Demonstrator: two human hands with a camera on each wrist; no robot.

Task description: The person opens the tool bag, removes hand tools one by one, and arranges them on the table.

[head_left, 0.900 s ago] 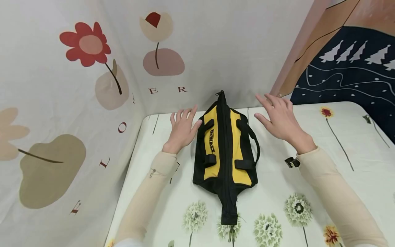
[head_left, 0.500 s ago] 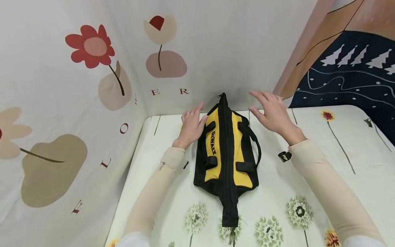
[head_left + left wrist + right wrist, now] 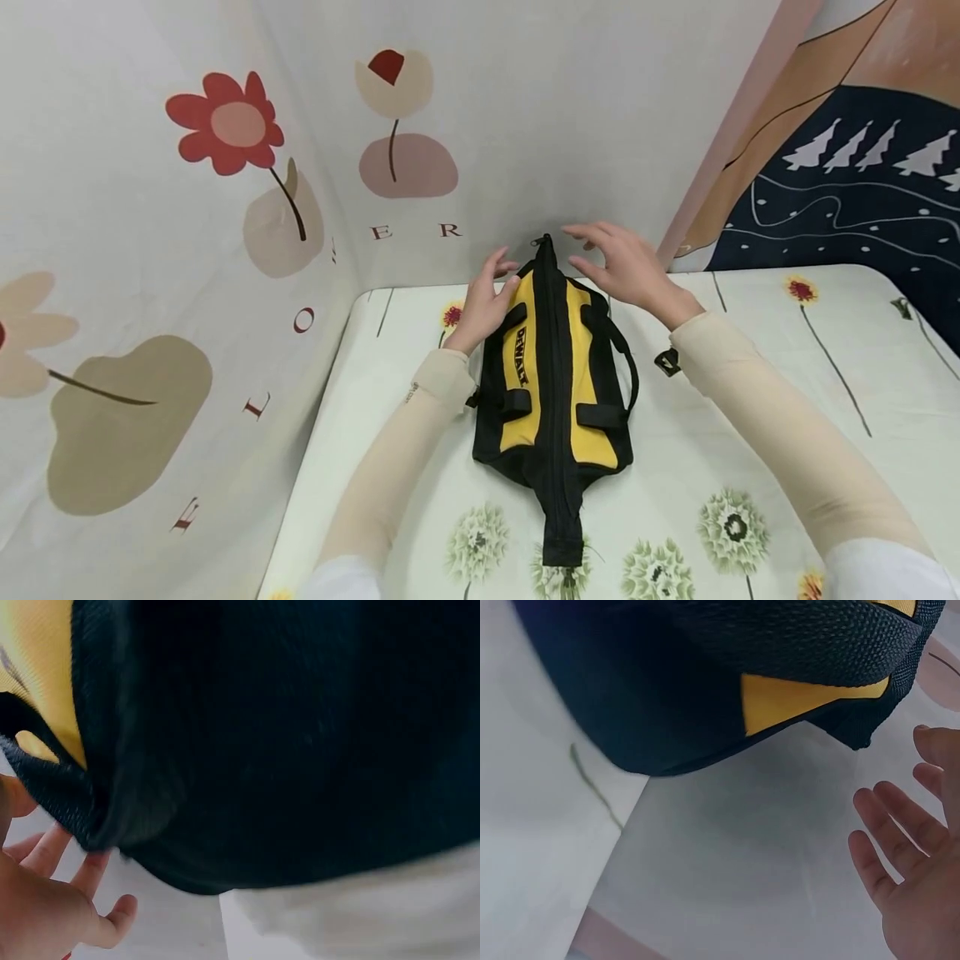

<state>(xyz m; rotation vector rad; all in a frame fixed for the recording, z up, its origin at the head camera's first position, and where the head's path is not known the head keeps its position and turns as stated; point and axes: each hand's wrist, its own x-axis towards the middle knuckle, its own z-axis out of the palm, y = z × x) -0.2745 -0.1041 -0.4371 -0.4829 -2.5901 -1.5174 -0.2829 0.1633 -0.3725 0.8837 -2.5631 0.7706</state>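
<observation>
A black and yellow DEWALT tool bag [image 3: 557, 375] lies lengthwise on the table, its dark zipper running down the middle. At its far end a small zipper pull [image 3: 537, 242] sticks up. My left hand [image 3: 486, 304] is at the bag's far left side; in the left wrist view its fingers [image 3: 51, 851] reach behind the bag's edge, and whether they touch it I cannot tell. My right hand [image 3: 626, 267] hovers just right of the far end, fingers loosely bent and holding nothing. In the right wrist view a gap shows between its fingertips [image 3: 864, 796] and the bag.
The bag rests on a pale flower-printed tablecloth [image 3: 405, 508]. Behind and to the left hang light printed cloths [image 3: 525, 108]. A dark cloth with white trees [image 3: 855, 200] hangs at the far right. A black carry strap [image 3: 628, 358] loops out on the bag's right.
Both hands have moved inward toward the bag's far end, the right hand leftward and the left hand rightward. The bag stays in place on the table; the head view has shifted slightly.
</observation>
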